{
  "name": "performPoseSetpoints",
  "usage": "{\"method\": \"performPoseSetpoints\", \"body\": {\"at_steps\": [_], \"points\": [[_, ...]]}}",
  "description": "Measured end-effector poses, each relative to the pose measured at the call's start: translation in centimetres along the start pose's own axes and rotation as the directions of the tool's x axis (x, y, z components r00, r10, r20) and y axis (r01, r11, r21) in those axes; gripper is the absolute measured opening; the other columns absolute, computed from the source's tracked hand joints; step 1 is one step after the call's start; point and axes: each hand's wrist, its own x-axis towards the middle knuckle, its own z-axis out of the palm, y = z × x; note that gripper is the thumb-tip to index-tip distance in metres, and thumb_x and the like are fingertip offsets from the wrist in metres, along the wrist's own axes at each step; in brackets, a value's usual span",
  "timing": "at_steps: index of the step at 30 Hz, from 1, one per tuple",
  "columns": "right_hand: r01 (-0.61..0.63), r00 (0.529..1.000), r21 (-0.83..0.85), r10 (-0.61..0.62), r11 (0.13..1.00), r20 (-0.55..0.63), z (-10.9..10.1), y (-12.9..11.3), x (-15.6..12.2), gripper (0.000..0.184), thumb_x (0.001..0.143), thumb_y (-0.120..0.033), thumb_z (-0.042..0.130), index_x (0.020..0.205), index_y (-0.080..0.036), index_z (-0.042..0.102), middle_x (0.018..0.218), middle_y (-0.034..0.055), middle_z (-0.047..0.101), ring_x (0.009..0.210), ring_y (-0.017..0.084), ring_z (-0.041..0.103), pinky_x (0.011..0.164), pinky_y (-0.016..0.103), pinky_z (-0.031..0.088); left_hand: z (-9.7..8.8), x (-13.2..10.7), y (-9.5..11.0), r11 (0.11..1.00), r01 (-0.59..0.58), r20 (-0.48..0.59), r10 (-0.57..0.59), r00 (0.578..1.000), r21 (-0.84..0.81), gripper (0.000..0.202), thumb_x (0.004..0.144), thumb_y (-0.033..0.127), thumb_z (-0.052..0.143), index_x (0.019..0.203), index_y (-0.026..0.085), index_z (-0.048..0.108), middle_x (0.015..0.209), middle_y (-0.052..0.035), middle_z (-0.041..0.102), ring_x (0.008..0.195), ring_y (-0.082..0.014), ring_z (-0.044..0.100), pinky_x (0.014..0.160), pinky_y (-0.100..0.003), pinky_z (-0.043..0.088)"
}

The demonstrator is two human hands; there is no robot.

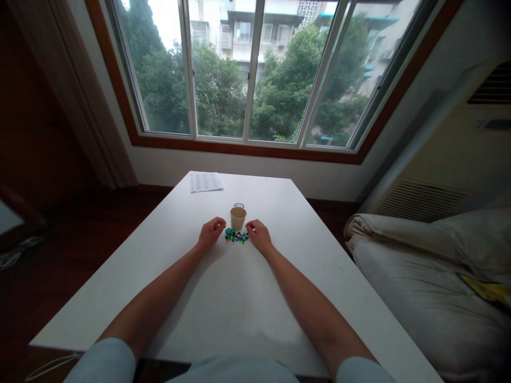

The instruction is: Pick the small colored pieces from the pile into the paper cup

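Observation:
A small pile of blue and green bits lies on the white table, just in front of a tan paper cup. My left hand rests on the table at the pile's left edge, fingers curled in. My right hand rests at the pile's right edge, fingers pinched together near the cup's base. What either hand holds, if anything, is too small to make out. Both forearms stretch across the table toward the pile.
A printed sheet of paper lies at the table's far left corner. A small ring-shaped object sits behind the cup. A sofa with a light cover stands to the right. A large window fills the far wall.

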Motion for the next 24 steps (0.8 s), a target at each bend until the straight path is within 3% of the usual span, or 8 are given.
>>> {"method": "performPoseSetpoints", "body": {"at_steps": [6, 11, 18, 24], "points": [[-0.052, 0.994, -0.070, 0.059, 0.996, 0.094, -0.4, -0.4, 0.2, 0.020, 0.095, -0.024, 0.051, 0.089, -0.020, 0.069, 0.089, 0.0037, 0.064, 0.082, 0.015, 0.055, 0.078, 0.026, 0.041, -0.2, 0.2, 0.7, 0.995, -0.066, -0.015, 0.068, 0.998, 0.072, 0.017, 0.084, 0.026, 0.056, 0.092, 0.019, 0.069, 0.074, 0.0014, 0.069, 0.059, -0.0099, 0.056, 0.060, -0.022, 0.045], [0.034, 0.983, -0.159, -0.004, 0.987, 0.186, -0.6, -1.1, -0.1, 0.016, 0.094, -0.022, 0.055, 0.090, -0.019, 0.071, 0.091, 0.0053, 0.064, 0.092, 0.017, 0.053, 0.083, 0.026, 0.038, 0.8, 0.5, 1.4, 0.992, -0.104, -0.043, 0.108, 0.993, 0.076, 0.016, 0.085, 0.025, 0.056, 0.093, 0.020, 0.069, 0.084, -0.0005, 0.072, 0.063, -0.0103, 0.060, 0.065, -0.022, 0.048], [0.038, 0.979, -0.165, -0.005, 0.986, 0.202, -0.9, -1.4, -0.3, 0.015, 0.094, -0.022, 0.056, 0.091, -0.019, 0.071, 0.092, 0.0050, 0.064, 0.095, 0.017, 0.052, 0.083, 0.026, 0.037, 1.5, 1.6, 3.0, 0.996, -0.068, -0.071, 0.063, 0.995, -0.061, 0.023, 0.088, 0.032, 0.057, 0.104, 0.020, 0.069, 0.091, -0.0032, 0.075, 0.064, -0.0124, 0.066, 0.064, -0.024, 0.051], [0.038, 0.978, -0.175, -0.001, 0.984, 0.207, -0.9, -1.4, -0.3, 0.016, 0.094, -0.022, 0.056, 0.093, -0.019, 0.072, 0.095, 0.0053, 0.064, 0.096, 0.017, 0.052, 0.084, 0.025, 0.037, 1.5, 2.0, 4.4, 0.990, -0.139, -0.105, 0.139, 0.985, 0.008, 0.026, 0.090, 0.026, 0.053, 0.110, 0.019, 0.068, 0.096, -0.0045, 0.074, 0.064, -0.0123, 0.063, 0.064, -0.025, 0.051]]}}
